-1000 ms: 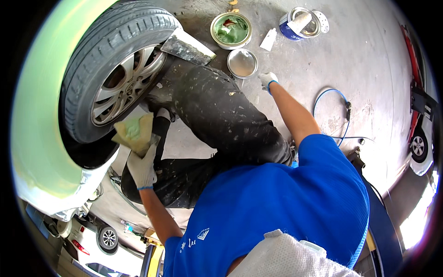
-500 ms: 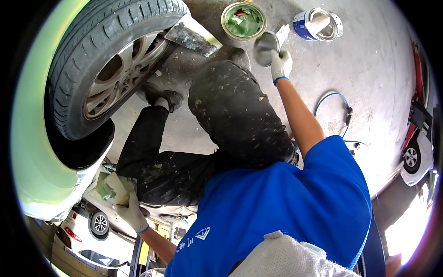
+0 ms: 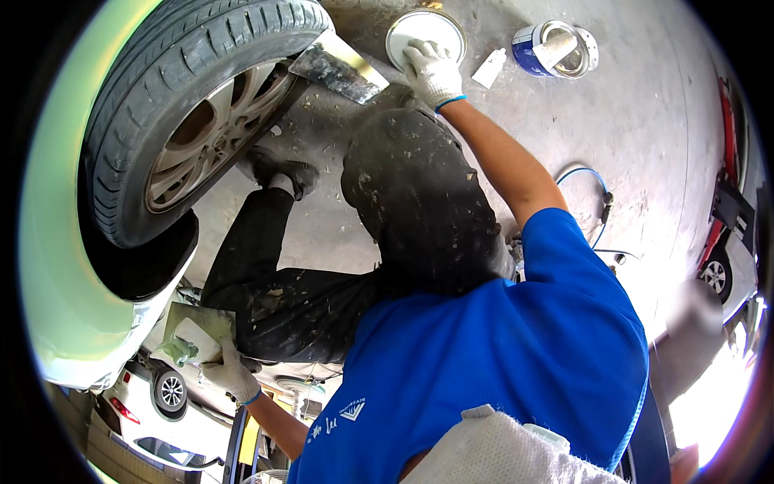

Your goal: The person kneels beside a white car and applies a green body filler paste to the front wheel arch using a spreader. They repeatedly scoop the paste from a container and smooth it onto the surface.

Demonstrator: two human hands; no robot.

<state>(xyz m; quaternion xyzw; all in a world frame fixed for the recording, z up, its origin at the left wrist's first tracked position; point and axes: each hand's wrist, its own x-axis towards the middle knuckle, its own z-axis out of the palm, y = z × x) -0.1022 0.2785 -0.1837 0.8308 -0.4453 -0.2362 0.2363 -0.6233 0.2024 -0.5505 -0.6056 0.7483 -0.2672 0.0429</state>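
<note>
My right hand (image 3: 434, 71), in a white work glove, lies with fingers spread on the pale round lid (image 3: 424, 26). That lid covers the tin at the top of the view. At the lower left, my gloved left hand (image 3: 231, 375) grips a flat square putty board (image 3: 211, 318) and a white spreader (image 3: 198, 335) lying against it. A lump of green putty (image 3: 179, 350) clings to the spreader's end. Just how the left fingers divide between board and spreader is hidden.
A small white tube (image 3: 489, 68) lies right of the lidded tin, beside an opened blue and white can (image 3: 542, 50). A smeared flat panel (image 3: 339, 66) leans near the car tyre (image 3: 121, 161). A blue hose (image 3: 598, 169) curls on the concrete.
My right hand has moved left with the lid and set it over the tin of green putty, hiding the putty. My left hand, with board and spreader, has barely shifted.
</note>
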